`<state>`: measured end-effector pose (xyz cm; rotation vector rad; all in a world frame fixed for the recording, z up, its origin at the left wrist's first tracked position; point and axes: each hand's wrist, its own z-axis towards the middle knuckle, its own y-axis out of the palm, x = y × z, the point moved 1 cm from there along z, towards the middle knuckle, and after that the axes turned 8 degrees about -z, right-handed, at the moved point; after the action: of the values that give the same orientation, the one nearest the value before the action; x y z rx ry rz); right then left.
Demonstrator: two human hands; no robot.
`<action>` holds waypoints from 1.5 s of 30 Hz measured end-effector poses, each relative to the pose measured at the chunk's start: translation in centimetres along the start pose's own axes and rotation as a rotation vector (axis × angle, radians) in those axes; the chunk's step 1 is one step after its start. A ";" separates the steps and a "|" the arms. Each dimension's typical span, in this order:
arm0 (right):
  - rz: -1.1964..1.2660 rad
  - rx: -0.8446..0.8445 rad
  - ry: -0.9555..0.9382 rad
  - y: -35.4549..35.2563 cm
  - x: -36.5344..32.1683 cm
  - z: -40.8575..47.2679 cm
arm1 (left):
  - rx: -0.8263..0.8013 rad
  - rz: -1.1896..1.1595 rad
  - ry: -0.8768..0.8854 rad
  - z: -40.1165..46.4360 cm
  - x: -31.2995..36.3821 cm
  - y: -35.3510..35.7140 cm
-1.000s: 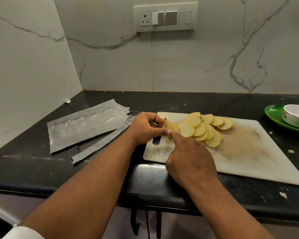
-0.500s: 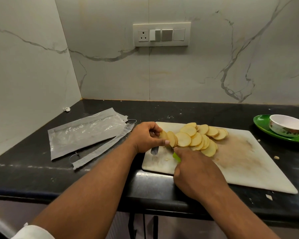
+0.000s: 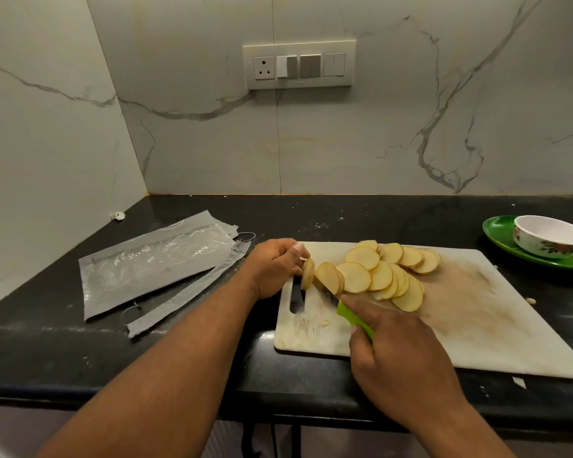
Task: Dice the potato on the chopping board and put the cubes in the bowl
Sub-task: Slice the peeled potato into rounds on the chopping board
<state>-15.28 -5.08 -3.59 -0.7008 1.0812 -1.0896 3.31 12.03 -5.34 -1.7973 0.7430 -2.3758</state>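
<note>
Yellow potato slices (image 3: 382, 274) are fanned across our white chopping board (image 3: 477, 312). Our left hand (image 3: 273, 267) pinches the end piece (image 3: 307, 274); our right hand (image 3: 401, 355) grips the green-handled knife (image 3: 353, 317). White bowl (image 3: 549, 236) looks empty, sitting on a green plate (image 3: 500, 238), black counter (image 3: 179, 358), marble walls.

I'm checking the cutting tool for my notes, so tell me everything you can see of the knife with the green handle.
The green-handled knife has a bright lime, plastic-looking handle, mostly hidden inside the right hand that grips it. Its short dark blade slants up and to the left, its edge down against the white chopping board, between the last standing potato piece pinched by the left hand and the fanned pale yellow potato slices. The tip is hidden.
</note>
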 end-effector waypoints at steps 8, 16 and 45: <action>0.197 0.108 0.076 -0.6 2.2 -1.8 | -0.002 -0.075 -0.052 -0.5 0.7 -0.4; 0.115 0.292 0.238 -2.8 8.4 3.1 | -0.064 0.000 -0.075 -0.6 0.7 -0.7; 0.299 -0.009 0.217 3.5 6.3 14.6 | -0.056 0.222 0.051 0.2 2.5 3.0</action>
<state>0.09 -10.49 -3.69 -0.4159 1.3300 -0.9163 2.03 8.51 -4.36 -1.5845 0.9693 -2.2851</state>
